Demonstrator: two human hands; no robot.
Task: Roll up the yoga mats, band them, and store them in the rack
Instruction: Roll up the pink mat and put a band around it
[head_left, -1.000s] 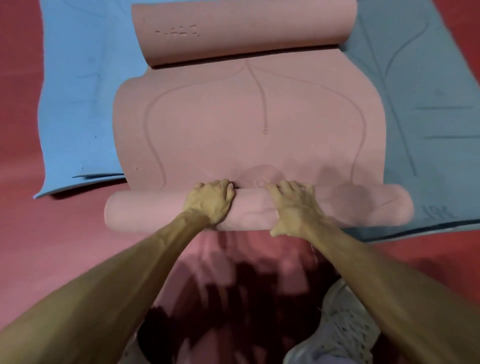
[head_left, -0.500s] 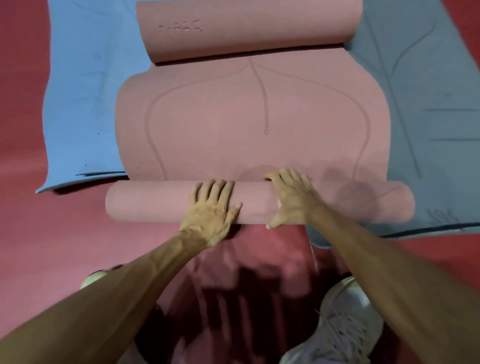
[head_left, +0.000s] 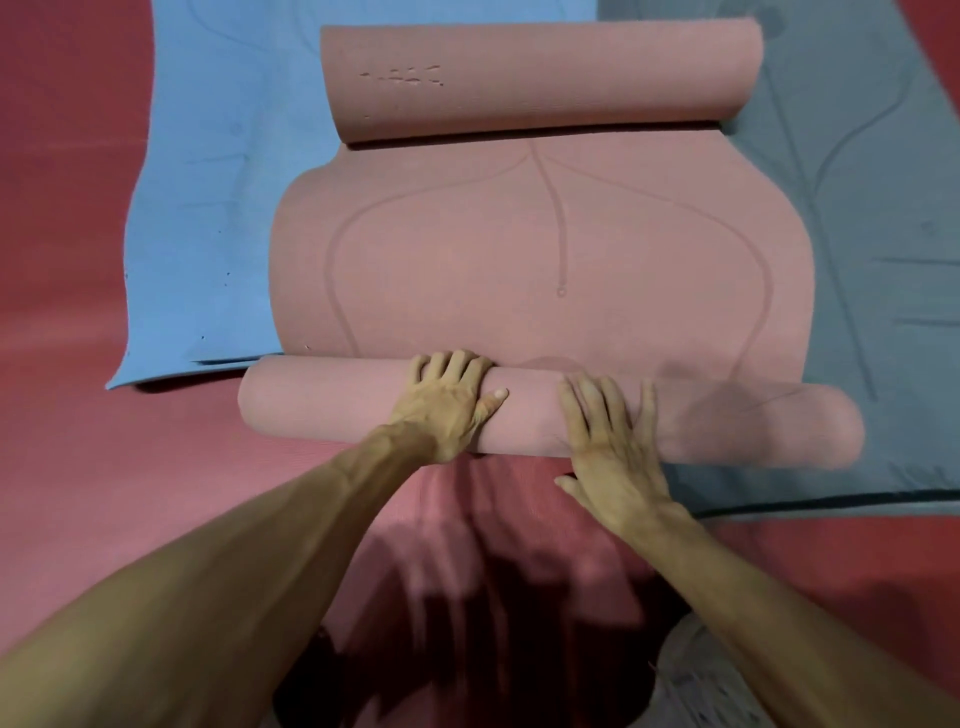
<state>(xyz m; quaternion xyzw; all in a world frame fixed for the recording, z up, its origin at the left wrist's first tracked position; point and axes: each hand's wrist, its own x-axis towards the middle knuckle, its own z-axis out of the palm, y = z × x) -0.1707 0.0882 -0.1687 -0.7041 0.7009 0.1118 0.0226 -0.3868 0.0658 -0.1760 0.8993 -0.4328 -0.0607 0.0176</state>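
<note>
**Pink mat half rolled on the red floor**

Red matting (head_left: 67, 218) covers the floor and carries everything in view. On it lie three yoga mats. A blue mat (head_left: 218, 197) is spread flat toward the floor's far left, its near edge lifting slightly off the red surface. A grey mat (head_left: 883, 291) is spread flat along the right side, with a dark near edge. Between them, overlapping both, lies the pink mat (head_left: 540, 260), printed with faint curved guide lines and a small circle near its middle.

The pink mat's far end curls back over itself into a loose roll (head_left: 540, 78) that bears a few small dents on its surface. Its near end is wound into a tight roll (head_left: 322, 405) lying crosswise, the left tip over bare red floor and the right tip over the grey mat.

The left hand (head_left: 447, 405) sits on top of the tight roll just left of its middle, fingers curled over the far side and thumb pressed on the near face, gripping it. The right hand (head_left: 613, 452) lies flat and spread, fingers resting on the roll, palm trailing off its near side toward the floor.

A pale shoe (head_left: 696, 675) shows at the bottom right edge, partly hidden by the right forearm.
</note>
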